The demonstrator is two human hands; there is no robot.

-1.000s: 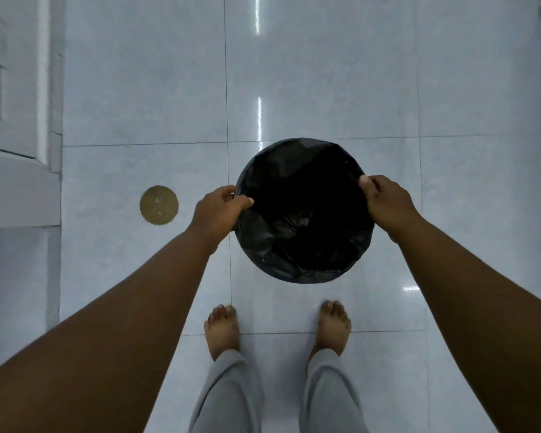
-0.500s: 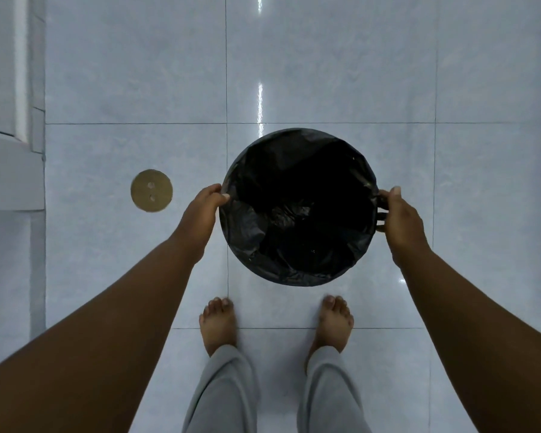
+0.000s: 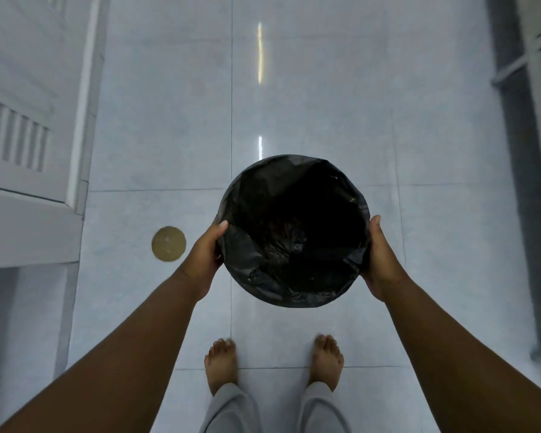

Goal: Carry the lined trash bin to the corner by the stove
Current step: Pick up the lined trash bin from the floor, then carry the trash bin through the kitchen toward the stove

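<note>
Head view: the bin (image 3: 294, 229) sits just below the centre of the picture, above the bare feet (image 3: 221, 364), clasped at its rim on both sides. The left hand (image 3: 205, 254) grips it at nine o'clock, the right hand (image 3: 380, 257) at three o'clock. The carry goes best with the rim kept level and both grips even, so the bag (image 3: 263, 270) stays tucked. Inside, only crumpled black bag shows. A brass drain cover (image 3: 168, 244) lies on the floor at nine o'clock from the bin; no stove is in sight.

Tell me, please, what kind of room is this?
Probably a kitchen or utility area of a home, though no stove shows. Glossy pale floor tiles, a round brass floor drain, a white louvered cabinet door, and a bag-lined trash bin suggest it.
</note>
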